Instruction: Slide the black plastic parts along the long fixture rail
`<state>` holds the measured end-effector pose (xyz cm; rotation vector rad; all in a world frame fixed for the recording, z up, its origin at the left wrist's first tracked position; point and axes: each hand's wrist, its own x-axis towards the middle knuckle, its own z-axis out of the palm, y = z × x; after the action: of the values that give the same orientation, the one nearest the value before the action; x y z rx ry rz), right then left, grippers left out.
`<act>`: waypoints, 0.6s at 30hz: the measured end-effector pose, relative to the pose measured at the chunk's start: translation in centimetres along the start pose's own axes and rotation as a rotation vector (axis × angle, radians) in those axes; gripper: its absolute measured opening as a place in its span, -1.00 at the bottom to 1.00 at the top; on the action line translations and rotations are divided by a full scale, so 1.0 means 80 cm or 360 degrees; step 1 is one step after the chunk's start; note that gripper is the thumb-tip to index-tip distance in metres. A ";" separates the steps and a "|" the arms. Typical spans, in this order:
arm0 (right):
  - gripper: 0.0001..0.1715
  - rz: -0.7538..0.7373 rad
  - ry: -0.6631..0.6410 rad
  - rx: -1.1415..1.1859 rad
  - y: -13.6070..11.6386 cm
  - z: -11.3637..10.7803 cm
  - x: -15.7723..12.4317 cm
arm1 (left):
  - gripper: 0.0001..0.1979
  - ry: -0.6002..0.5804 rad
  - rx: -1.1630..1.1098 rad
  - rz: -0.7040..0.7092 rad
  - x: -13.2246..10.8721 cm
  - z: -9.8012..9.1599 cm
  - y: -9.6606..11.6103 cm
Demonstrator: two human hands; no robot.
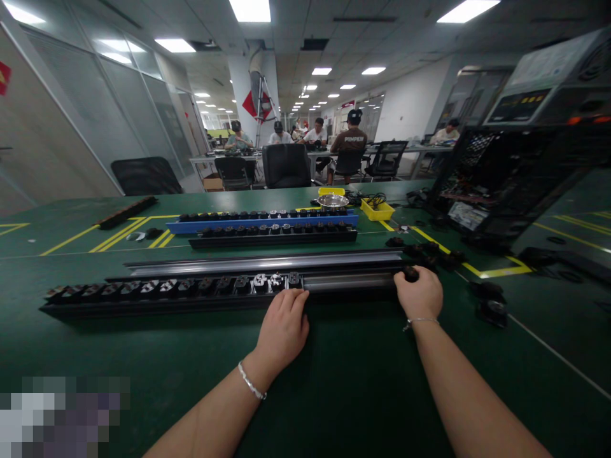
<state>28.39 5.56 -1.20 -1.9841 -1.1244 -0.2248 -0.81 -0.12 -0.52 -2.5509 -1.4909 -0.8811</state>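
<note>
A long black channel rail (pixel 353 282) lies across the front of the table, with a row of black socket modules (pixel 205 285) set in its left and middle stretch. My left hand (pixel 284 323) is closed on the rail's near edge, its fingertips beside the rightmost module. At the rail's right end, my right hand (pixel 421 294) pinches a small black part (pixel 410 273), mostly hidden by the fingers. Right behind the rail lies another long dark channel (pixel 267 264) with a shiny inside.
Farther back are a blue rail (pixel 262 224) and a black rail (pixel 277 237), both carrying modules. A metal bowl (pixel 333 201) and a yellow tray (pixel 377 211) stand behind. Loose black parts (pixel 491 305) lie at right, near an open computer case (pixel 482 184). People sit at far desks.
</note>
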 end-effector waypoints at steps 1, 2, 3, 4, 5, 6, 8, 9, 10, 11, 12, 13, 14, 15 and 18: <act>-0.60 0.0003 0.0005 0.0003 0.000 0.000 0.000 | -0.56 0.0007 -0.0001 0.0003 0.000 0.000 0.000; -0.60 0.0003 0.0011 0.0007 0.000 0.000 0.001 | -0.55 0.0014 0.0000 0.0006 0.000 0.000 0.000; -0.61 0.0004 0.0018 0.0013 0.001 0.000 0.001 | -0.55 0.0019 0.0003 0.0010 0.000 0.001 0.000; -0.61 0.0003 0.0025 0.0019 0.001 0.001 0.002 | -0.55 0.0024 0.0007 0.0013 0.000 0.001 0.000; -0.62 -0.0001 0.0032 0.0027 0.002 0.001 0.002 | -0.55 0.0027 0.0011 0.0015 0.000 0.002 0.000; -0.62 -0.0006 0.0040 0.0037 0.002 0.001 0.002 | -0.55 0.0029 0.0014 0.0015 0.000 0.002 0.000; -0.63 -0.0005 0.0053 0.0060 0.003 0.001 0.002 | -0.55 0.0031 0.0016 0.0014 0.000 0.002 -0.001; -0.63 0.0005 0.0055 0.0068 0.003 0.000 0.001 | -0.55 0.0030 0.0015 0.0011 0.000 0.002 0.000; -0.62 0.0021 0.0052 0.0072 0.002 0.000 0.001 | -0.56 0.0029 0.0012 0.0010 0.000 0.002 0.000; -0.62 0.0043 0.0043 0.0071 0.002 -0.001 0.001 | -0.56 0.0025 0.0009 0.0008 0.000 0.002 0.000; -0.61 0.0069 0.0030 0.0066 0.001 -0.002 0.001 | -0.56 0.0021 0.0007 0.0007 0.000 0.002 0.000; -0.60 0.0092 0.0012 0.0061 0.001 -0.003 0.001 | -0.56 0.0017 0.0006 0.0006 0.000 0.002 0.000; -0.59 0.0111 -0.0003 0.0058 0.000 -0.004 0.001 | -0.56 0.0015 0.0006 0.0004 0.000 0.002 0.000; -0.59 0.0125 -0.0014 0.0060 0.000 -0.005 0.001 | -0.56 0.0012 0.0007 0.0004 0.000 0.001 0.000; -0.59 0.0136 -0.0015 0.0087 0.000 -0.006 0.002 | -0.57 0.0014 0.0015 0.0006 0.000 0.001 0.000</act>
<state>28.59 5.31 -0.84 -1.9815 -1.0382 -0.1383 -0.78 -0.06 -0.60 -2.5389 -1.4836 -0.8813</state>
